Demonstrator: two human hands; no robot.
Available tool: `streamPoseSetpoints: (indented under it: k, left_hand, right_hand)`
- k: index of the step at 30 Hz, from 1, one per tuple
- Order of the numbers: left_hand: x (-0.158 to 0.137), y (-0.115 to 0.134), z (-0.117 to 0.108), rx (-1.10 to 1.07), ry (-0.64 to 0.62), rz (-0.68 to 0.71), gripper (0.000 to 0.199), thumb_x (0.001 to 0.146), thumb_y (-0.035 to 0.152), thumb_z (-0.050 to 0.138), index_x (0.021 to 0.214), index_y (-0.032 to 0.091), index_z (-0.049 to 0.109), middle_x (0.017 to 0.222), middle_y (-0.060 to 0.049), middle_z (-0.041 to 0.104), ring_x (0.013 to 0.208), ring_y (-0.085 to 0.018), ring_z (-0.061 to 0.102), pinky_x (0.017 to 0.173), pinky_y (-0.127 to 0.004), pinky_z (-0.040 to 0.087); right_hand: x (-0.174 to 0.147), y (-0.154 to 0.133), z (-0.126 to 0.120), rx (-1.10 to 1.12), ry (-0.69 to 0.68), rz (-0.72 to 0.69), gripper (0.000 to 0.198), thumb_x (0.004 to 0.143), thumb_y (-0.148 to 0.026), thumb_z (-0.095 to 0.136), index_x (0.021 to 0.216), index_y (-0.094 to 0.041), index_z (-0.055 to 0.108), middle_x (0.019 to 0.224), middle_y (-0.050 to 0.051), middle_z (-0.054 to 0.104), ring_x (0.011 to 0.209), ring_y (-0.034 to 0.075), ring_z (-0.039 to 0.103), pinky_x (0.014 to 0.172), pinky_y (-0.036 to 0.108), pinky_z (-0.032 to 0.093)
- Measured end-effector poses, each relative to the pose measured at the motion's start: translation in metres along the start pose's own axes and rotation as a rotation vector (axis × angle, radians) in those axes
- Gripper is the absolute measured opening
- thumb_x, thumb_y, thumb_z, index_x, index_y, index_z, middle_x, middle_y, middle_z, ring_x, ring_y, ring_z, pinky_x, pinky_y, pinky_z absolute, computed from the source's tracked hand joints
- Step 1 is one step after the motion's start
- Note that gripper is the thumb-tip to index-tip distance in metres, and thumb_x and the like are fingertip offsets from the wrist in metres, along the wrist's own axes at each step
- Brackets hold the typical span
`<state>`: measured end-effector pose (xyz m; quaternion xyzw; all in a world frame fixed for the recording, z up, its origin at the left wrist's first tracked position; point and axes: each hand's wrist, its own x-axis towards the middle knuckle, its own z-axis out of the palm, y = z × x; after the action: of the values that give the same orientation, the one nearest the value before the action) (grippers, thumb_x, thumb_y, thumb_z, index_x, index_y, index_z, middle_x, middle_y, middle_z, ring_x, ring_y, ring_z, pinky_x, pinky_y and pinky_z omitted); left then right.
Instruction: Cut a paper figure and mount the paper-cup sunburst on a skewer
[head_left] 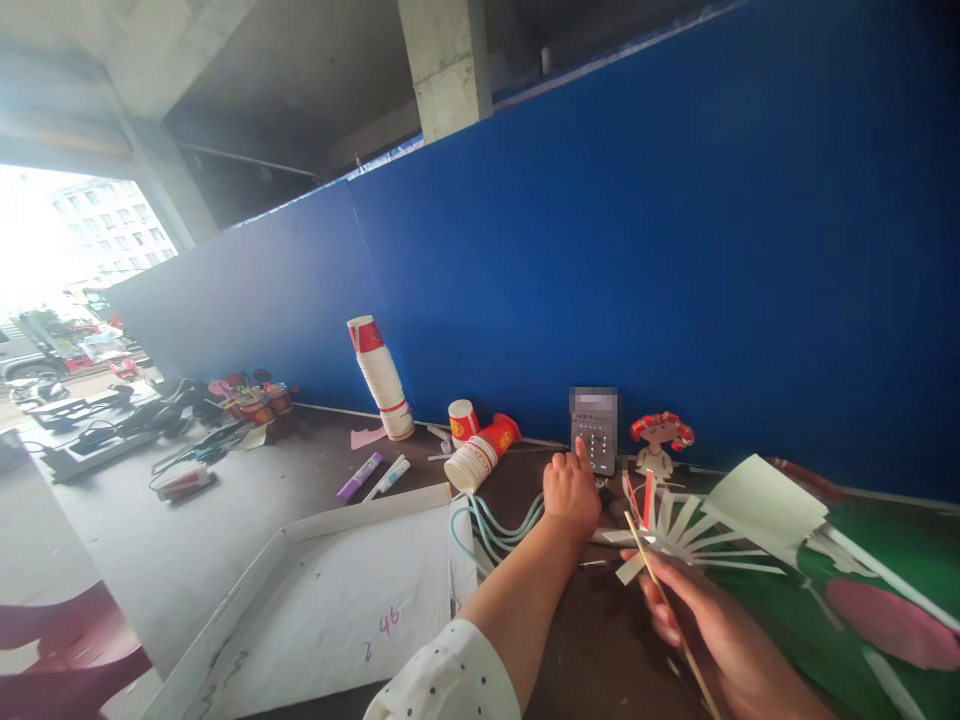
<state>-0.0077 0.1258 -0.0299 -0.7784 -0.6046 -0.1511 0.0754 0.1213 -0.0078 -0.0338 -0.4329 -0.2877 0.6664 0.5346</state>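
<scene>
My left hand (571,490) reaches forward with its index finger stretched toward the screen of a phone (594,432), which stands upright against the blue wall. The other fingers are curled and I see nothing in them. A keypad shows on the phone; its top is blurred. My right hand (701,610) is closed around a thin wooden stick (667,590), held at a slant. Just beyond those fingers spreads a fan of white paper strips (694,535), some of them red. Whether the hand also touches the strips, I cannot tell.
A shallow white box (337,600) lies left of my arm. Paper cups (480,455) lie behind it, beside a tall cup stack (381,380). Markers (360,477), a pale cable (495,525), a paper figure (660,445) and a pink oval piece (892,622) are around.
</scene>
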Motion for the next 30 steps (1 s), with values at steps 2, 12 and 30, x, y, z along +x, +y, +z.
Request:
streamPoseSetpoints:
  k: [2,12,30]
  left_hand:
    - [-0.0001,0.0005,-0.0002,0.002,-0.020,0.007,0.070,0.092,0.017,0.043,0.158,0.007,0.024,0.117,-0.018,0.063,0.104,-0.027,0.055,0.085,-0.037,0.047]
    - [0.0025,0.0005,0.0003,0.000,-0.053,0.011,0.073,0.091,0.020,0.047,0.159,0.009,0.023,0.119,-0.018,0.063,0.106,-0.027,0.056,0.086,-0.036,0.047]
    - [0.0035,0.0019,-0.0015,-0.033,-0.110,-0.007,0.070,0.091,0.020,0.043,0.158,0.008,0.025,0.124,-0.018,0.062,0.109,-0.028,0.056,0.089,-0.037,0.047]
  right_hand:
    - [-0.0009,-0.0007,0.0011,0.006,0.010,0.011,0.040,0.069,-0.049,0.088,0.083,-0.018,0.067,0.063,-0.005,0.059,0.048,0.005,0.046,0.041,0.015,0.037]
    - [-0.0040,-0.0053,0.0043,-0.049,0.043,0.041,0.045,0.065,-0.054,0.089,0.076,-0.018,0.064,0.061,-0.005,0.058,0.048,0.004,0.045,0.041,0.014,0.036]
    - [-0.0024,-0.0018,0.0002,-0.072,0.033,0.054,0.046,0.065,-0.056,0.088,0.079,-0.019,0.065,0.063,-0.005,0.059,0.050,0.005,0.048,0.043,0.015,0.038]
